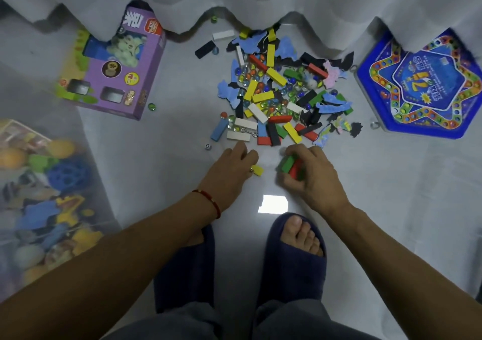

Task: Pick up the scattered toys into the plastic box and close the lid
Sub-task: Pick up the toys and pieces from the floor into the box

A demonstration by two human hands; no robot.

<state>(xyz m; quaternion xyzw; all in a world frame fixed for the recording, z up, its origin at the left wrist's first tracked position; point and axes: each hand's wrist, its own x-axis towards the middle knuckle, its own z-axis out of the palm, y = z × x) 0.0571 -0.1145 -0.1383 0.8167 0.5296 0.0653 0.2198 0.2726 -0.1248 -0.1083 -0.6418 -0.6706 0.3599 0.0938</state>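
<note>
A heap of scattered toys (276, 92) lies on the pale floor: coloured wooden blocks, glass marbles and foam puzzle shapes. My right hand (310, 175) sits at the near edge of the heap, its fingers curled round green and red blocks (290, 166). My left hand (229, 172) reaches toward the heap's near left edge and holds a small yellow block (257, 170) under its fingers. The clear plastic box (39, 209) stands at the left, holding several toys. No lid is visible.
A purple toy carton (114, 71) lies at the back left and a blue star-shaped game board (422, 86) at the right. A die (207, 146) and a stray marble (151, 106) lie apart. White curtains hang behind. My slippered feet (292, 251) stand below the hands.
</note>
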